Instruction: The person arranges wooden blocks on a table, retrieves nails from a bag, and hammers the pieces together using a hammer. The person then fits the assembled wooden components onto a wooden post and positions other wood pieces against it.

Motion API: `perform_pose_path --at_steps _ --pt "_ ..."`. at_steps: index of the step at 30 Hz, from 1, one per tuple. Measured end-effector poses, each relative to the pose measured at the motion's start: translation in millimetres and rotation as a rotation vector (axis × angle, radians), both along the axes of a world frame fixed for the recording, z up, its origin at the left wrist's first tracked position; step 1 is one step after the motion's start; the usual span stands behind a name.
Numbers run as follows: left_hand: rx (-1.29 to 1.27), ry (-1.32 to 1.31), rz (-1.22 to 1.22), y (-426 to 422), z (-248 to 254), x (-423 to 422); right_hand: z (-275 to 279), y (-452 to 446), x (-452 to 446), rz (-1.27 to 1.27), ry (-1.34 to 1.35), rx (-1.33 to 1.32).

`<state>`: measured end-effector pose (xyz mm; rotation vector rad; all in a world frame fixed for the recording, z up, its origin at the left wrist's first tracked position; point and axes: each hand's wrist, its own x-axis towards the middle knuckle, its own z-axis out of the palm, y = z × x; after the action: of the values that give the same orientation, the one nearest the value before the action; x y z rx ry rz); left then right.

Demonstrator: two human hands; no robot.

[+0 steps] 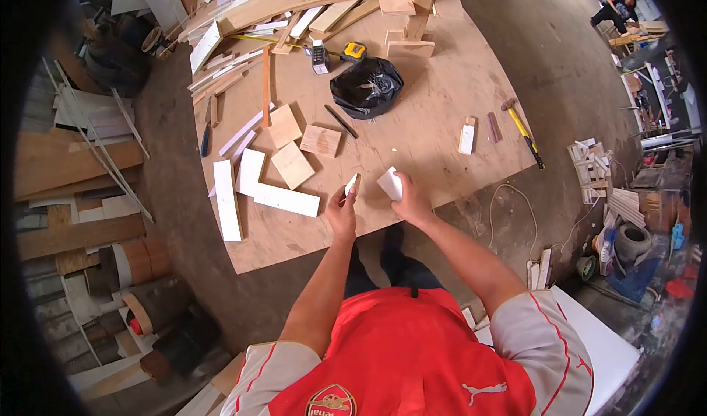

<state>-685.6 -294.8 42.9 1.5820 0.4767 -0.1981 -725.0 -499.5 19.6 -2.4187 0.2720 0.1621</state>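
Note:
Near the front edge of the plywood table, my left hand [341, 211] is closed on a small wood piece [352, 185], pale on one side, held edge-up. A short distance to the right, my right hand [414, 201] grips a white-faced wood block [390, 184]. The two pieces are apart. Left of my hands lie white boards [286, 199] and bare wood squares [293, 165]. A reddish wood block [320, 141] and a black marker-like stick [341, 121] rest beyond them.
A black plastic bag [366, 88], a yellow tape measure [354, 51] and a small box [319, 57] sit farther back. A yellow-handled hammer [523, 132] lies at the right edge. Wood strips pile up at the far left. Another person [617, 11] is in the distance.

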Motion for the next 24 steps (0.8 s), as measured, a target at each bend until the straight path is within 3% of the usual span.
perform_pose_path --at_steps 7,13,17,24 --pt "-0.058 0.015 -0.059 -4.7 -12.6 -13.0 -7.2 -31.2 -0.3 0.105 -0.095 -0.171" --pt "-0.013 0.139 -0.133 -4.7 -16.5 -11.1 4.1 -33.8 -16.5 -0.017 -0.051 -0.324" --pt "0.037 0.188 -0.164 -4.1 -19.2 -12.6 -12.6 -34.1 -18.6 -0.002 -0.051 -0.123" --pt "-0.094 0.227 -0.158 -6.7 -31.8 -11.6 1.4 -19.2 4.2 0.076 -0.195 -0.079"
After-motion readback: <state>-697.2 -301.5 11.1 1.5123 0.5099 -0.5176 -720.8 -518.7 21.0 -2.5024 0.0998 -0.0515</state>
